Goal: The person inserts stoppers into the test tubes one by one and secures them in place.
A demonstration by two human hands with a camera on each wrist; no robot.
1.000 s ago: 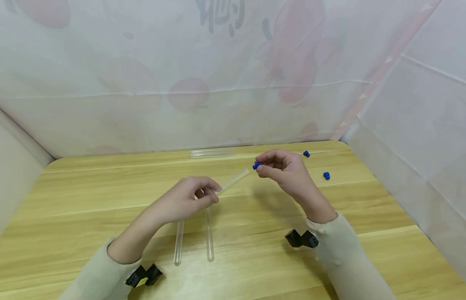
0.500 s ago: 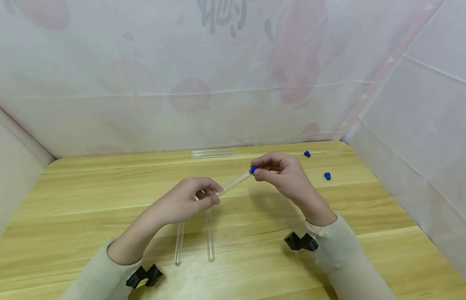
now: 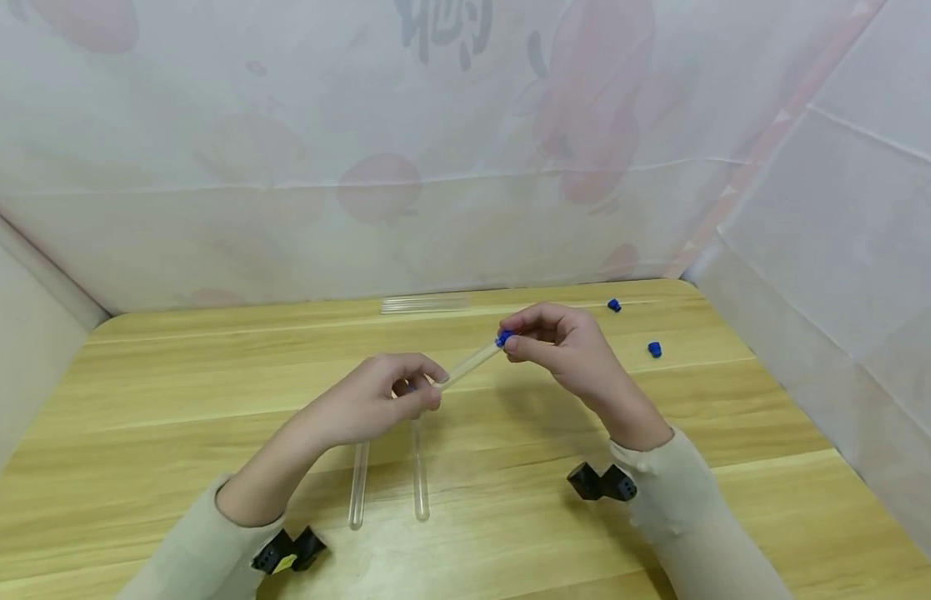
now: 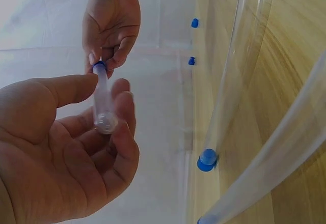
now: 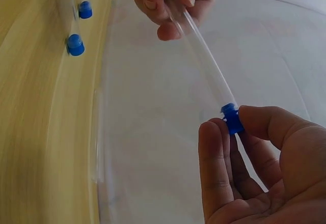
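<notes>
**Blue cap at the mouth of a held tube**

Two capped tubes (image 3: pixel 387 473) lie side by side on the wooden table (image 3: pixel 135 400), just below the left hand (image 3: pixel 375 400). That hand pinches the closed end of a clear tube (image 3: pixel 468 364) between thumb and fingers and holds it slanting up above the table. At the tube's open end, the right hand (image 3: pixel 563 350) pinches a blue cap (image 3: pixel 503 337) that sits against the mouth. Two loose caps (image 3: pixel 633 327) lie on the table further right.
</notes>
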